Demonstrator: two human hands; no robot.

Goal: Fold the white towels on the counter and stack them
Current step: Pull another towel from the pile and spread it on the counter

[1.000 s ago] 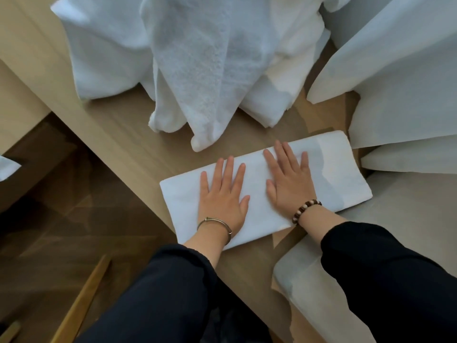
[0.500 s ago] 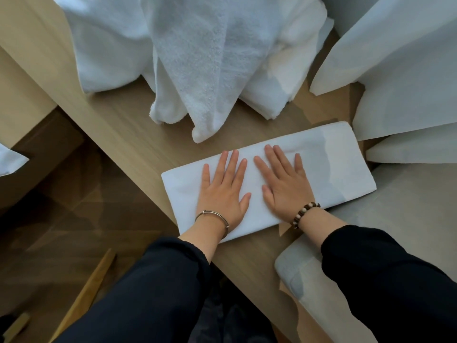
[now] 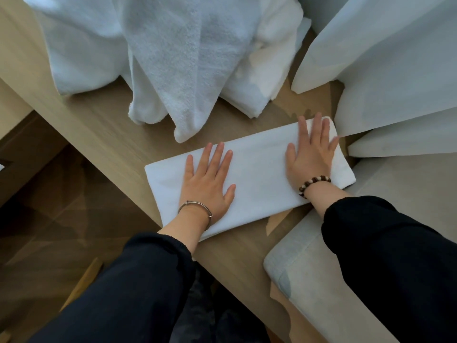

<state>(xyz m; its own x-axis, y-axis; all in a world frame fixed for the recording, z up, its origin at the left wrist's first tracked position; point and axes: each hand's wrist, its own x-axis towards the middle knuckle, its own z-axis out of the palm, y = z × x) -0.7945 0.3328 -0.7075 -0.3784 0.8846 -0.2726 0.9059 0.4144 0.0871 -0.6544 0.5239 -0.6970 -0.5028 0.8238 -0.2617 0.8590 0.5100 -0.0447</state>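
1. A folded white towel lies as a long rectangle, set aslant, near the front edge of the light wooden counter.
2. The left hand lies flat on the towel's left half, fingers straight and slightly spread. The right hand presses flat on its right end.
3. A heap of unfolded towels sits behind it, and smooth white linens lie to the right.
4. A pale grey padded cloth lies at the near right.
5. A dark wood floor shows beyond the counter's left edge.

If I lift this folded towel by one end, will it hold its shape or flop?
Probably flops: the folded towel is soft cloth, like the draped pile behind. Likely light, since it lies thin and flat. It may slide easily on the smooth counter.
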